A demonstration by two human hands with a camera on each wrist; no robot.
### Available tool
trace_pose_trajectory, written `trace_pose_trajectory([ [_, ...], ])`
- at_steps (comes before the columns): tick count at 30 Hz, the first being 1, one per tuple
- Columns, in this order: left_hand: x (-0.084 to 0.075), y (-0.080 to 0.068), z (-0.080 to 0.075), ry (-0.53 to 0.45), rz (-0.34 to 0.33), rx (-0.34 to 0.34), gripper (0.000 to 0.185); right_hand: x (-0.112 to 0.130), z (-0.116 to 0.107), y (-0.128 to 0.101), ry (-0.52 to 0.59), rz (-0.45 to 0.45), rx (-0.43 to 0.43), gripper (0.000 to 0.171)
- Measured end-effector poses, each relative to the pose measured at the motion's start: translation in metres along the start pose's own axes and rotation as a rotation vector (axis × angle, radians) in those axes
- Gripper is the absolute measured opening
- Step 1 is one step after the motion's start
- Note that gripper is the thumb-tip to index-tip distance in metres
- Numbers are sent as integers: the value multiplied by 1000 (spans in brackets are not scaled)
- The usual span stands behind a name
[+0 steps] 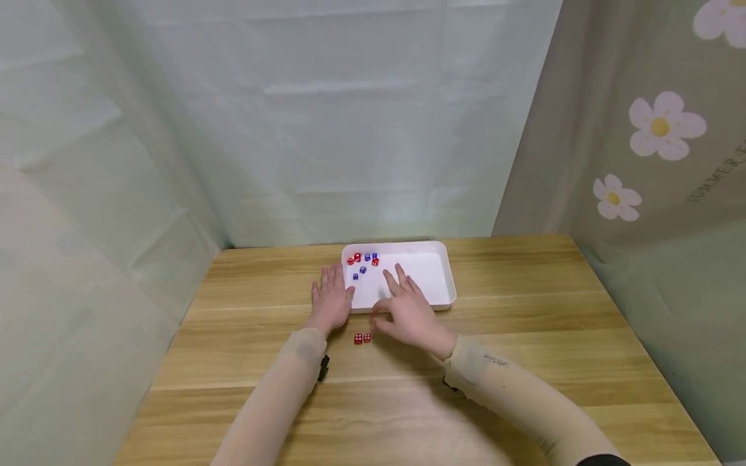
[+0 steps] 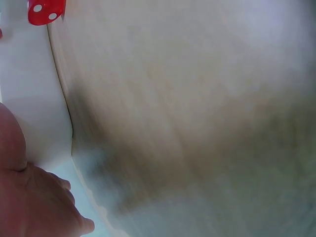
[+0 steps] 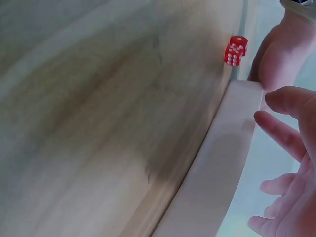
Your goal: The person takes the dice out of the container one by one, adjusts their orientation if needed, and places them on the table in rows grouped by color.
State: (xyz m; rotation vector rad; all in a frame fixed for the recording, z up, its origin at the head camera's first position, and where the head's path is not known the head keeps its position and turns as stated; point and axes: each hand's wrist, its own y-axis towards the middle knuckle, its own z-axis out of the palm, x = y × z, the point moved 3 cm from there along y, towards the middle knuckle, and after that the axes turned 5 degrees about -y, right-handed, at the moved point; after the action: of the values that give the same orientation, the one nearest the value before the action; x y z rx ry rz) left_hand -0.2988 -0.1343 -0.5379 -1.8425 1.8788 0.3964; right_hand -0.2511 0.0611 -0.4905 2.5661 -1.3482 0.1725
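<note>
While both arms stretch over the wooden table point(image 1: 524, 336), the left hand point(image 1: 332, 299) lies flat, fingers straight, against the left edge of the white tray point(image 1: 437, 275), holding nothing. Right hand point(image 1: 410, 309) hovers over the tray's near rim, fingers spread and relaxed, nothing in it either. Two red dice point(image 1: 362, 338) sit side by side on the table, just in front of the tray, between the two wrists. More dice, red & blue point(image 1: 364, 263), lie scattered in the tray's far-left corner, well apart from the fingertips. Right wrist cam: the red pair point(image 3: 235, 50) by the tray's outer wall. Left wrist cam: blurred, one red die point(image 2: 46, 12) visible.
</note>
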Motion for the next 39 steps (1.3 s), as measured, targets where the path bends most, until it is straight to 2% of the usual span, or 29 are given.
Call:
trace_pose_trajectory([
  [7,-2,-3,-2,-23,10,-13,72,-6,-6,3,18,32,-44,15],
  [14,3,1,3,-22,4,-4,74,-14,-7,10,40,57,-90,16],
  [23,5,4,6,-23,-11,18,73,-31,-7,27,21,112,-111,16],
  [31,3,1,5,-5,4,-21,71,-42,-10,52,18,173,-86,17],
  [39,1,-3,3,0,4,-24,71,-54,-4,75,8,255,-36,23],
])
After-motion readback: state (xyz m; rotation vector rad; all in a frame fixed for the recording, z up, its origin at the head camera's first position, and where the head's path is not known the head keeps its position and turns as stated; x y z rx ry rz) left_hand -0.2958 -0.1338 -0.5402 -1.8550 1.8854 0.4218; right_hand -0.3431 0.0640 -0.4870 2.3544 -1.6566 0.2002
